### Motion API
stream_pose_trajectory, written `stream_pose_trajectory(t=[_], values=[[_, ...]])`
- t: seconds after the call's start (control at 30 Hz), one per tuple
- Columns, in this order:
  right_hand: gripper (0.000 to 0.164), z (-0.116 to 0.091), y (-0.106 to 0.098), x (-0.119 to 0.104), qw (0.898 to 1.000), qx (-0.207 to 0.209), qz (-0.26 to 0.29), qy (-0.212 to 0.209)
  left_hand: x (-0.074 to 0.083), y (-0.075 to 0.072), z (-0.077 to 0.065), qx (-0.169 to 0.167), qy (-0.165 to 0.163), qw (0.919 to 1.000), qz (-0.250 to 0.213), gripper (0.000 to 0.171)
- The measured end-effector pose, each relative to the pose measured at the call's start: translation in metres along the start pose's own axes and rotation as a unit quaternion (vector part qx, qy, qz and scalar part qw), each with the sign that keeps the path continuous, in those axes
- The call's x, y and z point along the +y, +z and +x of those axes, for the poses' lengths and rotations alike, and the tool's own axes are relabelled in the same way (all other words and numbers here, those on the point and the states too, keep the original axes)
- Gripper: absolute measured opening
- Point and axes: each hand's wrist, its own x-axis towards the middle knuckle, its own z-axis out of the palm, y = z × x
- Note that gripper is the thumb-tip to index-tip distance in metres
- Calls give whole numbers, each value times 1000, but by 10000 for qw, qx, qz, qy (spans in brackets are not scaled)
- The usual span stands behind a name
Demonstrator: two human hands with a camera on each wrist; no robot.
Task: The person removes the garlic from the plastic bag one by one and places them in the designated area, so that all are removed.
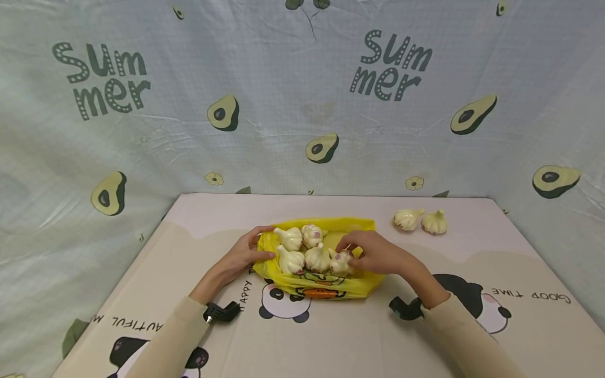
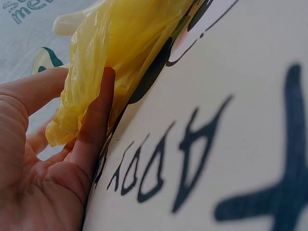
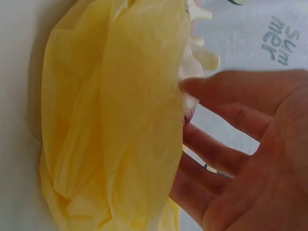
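A yellow plastic bag (image 1: 331, 289) lies on the table with its mouth spread upward, and several garlic bulbs (image 1: 317, 258) sit inside it in two rows. My left hand (image 1: 243, 252) holds the bag's left end, with thumb and fingers on either side of the crumpled plastic (image 2: 86, 77). At the front right of the bag's opening, my right hand (image 1: 378, 252) grips a garlic bulb (image 1: 341, 263) between thumb and fingers. In the right wrist view the bag's side (image 3: 110, 115) hides most of that bulb.
Two more garlic bulbs, one lying on its side (image 1: 406, 219) and one upright (image 1: 434, 222), are at the back right of the table. The panda-print tablecloth (image 1: 331, 341) covers the tabletop. An avocado-print curtain (image 1: 274, 157) hangs behind and at both sides.
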Motion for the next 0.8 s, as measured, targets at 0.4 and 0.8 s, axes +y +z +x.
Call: stream_pose_trajectory(t=[0.4,0.8], values=[[25,7,12,-12,9972,93,-468,580,0,-1,-1,15,5,10000,-25,78],[20,7,14,-13,9980,189,-517,300,0,0,-1,73,-6,10000,-6,77]])
